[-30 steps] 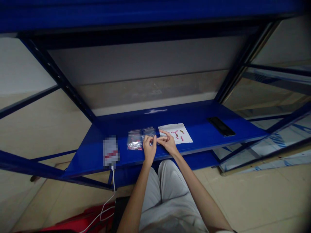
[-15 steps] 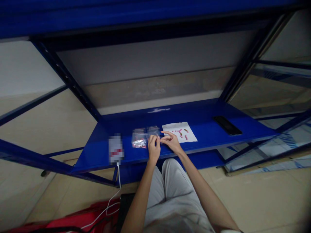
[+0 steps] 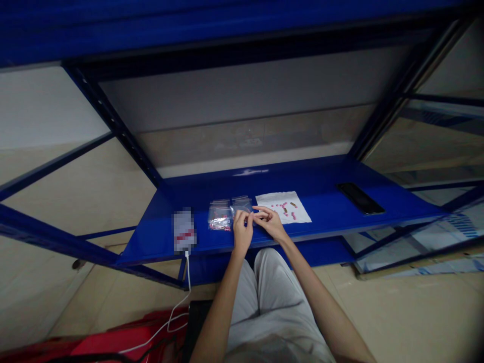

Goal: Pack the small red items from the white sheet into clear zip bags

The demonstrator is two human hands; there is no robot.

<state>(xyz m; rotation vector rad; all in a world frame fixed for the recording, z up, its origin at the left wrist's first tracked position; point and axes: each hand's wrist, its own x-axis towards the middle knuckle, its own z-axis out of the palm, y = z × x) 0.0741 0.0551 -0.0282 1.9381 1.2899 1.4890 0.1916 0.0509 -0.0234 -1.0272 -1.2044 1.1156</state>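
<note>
My left hand is closed in a pinch on a small clear plastic bag, which is mostly hidden behind the fingers. My right hand meets it from the right, thumb and forefinger pinched at the bag's edge and another finger stretched out. Left of the hands lies a stack of clear plastic bags with small reddish things in them. Behind my fingers are further clear bags. To the right, a white paper sheet carries several pink pills and a few brownish capsules.
All this lies on a blue metal shelf. A dark phone rests at the right; a blurred-out pale device with a white cable is at the left. A blue upper beam crosses overhead. Red material lies at lower left.
The view has shifted slightly, so everything sits a little further right. The clear bag that spread left from my left hand now shows less. Both hands stay together.
</note>
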